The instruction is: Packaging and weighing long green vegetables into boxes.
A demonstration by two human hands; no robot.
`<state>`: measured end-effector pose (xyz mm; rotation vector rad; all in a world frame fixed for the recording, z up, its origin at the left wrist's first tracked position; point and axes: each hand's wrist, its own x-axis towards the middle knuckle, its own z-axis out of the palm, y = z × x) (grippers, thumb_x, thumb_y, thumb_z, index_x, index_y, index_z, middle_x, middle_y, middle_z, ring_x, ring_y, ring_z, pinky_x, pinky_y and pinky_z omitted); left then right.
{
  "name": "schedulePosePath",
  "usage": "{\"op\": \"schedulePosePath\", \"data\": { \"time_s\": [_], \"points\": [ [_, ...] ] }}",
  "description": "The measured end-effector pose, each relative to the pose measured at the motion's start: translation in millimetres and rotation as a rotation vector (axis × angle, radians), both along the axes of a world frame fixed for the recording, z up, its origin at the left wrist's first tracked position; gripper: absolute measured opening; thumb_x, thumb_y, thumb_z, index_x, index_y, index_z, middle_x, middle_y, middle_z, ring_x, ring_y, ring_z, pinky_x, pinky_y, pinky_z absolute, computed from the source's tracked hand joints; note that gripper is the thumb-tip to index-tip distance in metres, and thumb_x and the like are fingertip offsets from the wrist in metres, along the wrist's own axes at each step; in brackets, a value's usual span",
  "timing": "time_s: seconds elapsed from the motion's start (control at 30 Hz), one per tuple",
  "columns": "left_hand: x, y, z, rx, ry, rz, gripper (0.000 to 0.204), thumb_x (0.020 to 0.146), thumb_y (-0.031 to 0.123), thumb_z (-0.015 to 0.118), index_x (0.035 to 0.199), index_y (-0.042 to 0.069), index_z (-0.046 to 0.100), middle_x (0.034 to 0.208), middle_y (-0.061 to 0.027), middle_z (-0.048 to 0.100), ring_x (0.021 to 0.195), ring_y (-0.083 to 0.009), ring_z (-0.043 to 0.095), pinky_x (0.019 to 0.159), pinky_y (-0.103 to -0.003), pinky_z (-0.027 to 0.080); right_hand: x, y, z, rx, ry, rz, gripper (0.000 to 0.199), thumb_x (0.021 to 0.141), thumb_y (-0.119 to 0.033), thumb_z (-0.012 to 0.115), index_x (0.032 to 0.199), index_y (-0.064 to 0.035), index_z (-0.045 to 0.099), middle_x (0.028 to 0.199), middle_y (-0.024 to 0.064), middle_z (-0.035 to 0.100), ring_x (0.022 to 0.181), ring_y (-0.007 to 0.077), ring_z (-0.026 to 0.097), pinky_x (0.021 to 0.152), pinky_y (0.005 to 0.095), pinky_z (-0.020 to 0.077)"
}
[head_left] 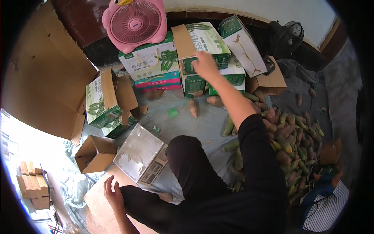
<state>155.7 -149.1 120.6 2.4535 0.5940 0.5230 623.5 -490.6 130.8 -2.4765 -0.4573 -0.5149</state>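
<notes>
My right hand (205,67) reaches far forward to the near top edge of a white and green carton (210,41) with a brown flap. Blur smears its fingers, so I cannot tell whether they grip the carton. Low on the left, my left hand (113,194) is held beside my knee, fingers apart, with nothing in it. Closest to it stands a scale (139,150) with a worn metal plate and a panel on its near right side. An open brown box (96,154) sits just left of the scale.
A pink fan (135,25) tops another carton (150,60). Green and reddish-brown root vegetables (290,140) are heaped at right; one (192,108) lies alone on the sheet. Cartons (102,99) stand at left, near a large cardboard panel (43,70). Someone in striped clothing (327,210) is at lower right.
</notes>
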Motion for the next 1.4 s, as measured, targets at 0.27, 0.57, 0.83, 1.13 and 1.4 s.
{"op": "schedulePosePath", "data": {
  "time_s": [0.27,0.57,0.83,1.13,1.4],
  "points": [
    [18,9,-28,0.064,0.154,0.035,0.026,0.080,0.005,0.059,0.106,0.003,0.061,0.106,-0.0144,0.060,0.101,-0.0323,0.055,0.089,-0.041,0.042,91,-96,59,-0.527,-0.043,-0.412,0.042,0.082,-0.029,0.064,0.120,-0.0138,0.054,0.124,0.0046,0.050,0.120,0.0284,0.042,0.089,0.0524,0.0410],
    [23,14,-34,0.205,0.463,0.082,0.030,0.080,0.014,0.061,0.108,0.004,0.061,0.108,-0.0122,0.059,0.106,-0.0300,0.052,0.094,-0.041,0.038,125,-143,46,-0.818,0.042,-0.553,0.060,0.085,-0.045,0.058,0.137,-0.0217,0.039,0.143,-0.0025,0.036,0.132,0.0291,0.030,0.094,0.0553,0.0369],
    [25,14,-37,0.216,0.455,0.053,0.031,0.080,0.016,0.060,0.110,0.005,0.060,0.109,-0.0128,0.059,0.106,-0.0307,0.052,0.091,-0.041,0.039,69,-181,24,-0.844,-0.093,-0.652,0.044,0.081,-0.039,0.063,0.117,-0.0147,0.056,0.112,0.0034,0.049,0.110,0.0255,0.044,0.085,0.0495,0.0387],
    [18,11,-33,0.213,0.395,0.045,0.032,0.083,0.017,0.059,0.112,0.004,0.059,0.109,-0.0133,0.059,0.105,-0.0316,0.053,0.090,-0.041,0.040,-91,-207,-17,-0.827,0.108,-0.685,0.056,0.079,-0.029,0.068,0.126,-0.0106,0.044,0.129,0.0053,0.042,0.108,0.0294,0.049,0.084,0.0479,0.0394],
    [-6,12,-29,0.200,0.296,0.057,0.032,0.083,0.014,0.058,0.113,0.003,0.059,0.110,-0.0151,0.058,0.103,-0.0337,0.054,0.089,-0.042,0.042,-174,-188,-38,-0.920,0.602,-0.612,0.052,0.076,-0.024,0.070,0.122,-0.0088,0.050,0.120,0.0079,0.051,0.107,0.0288,0.050,0.086,0.0459,0.0373]
  ]
}}
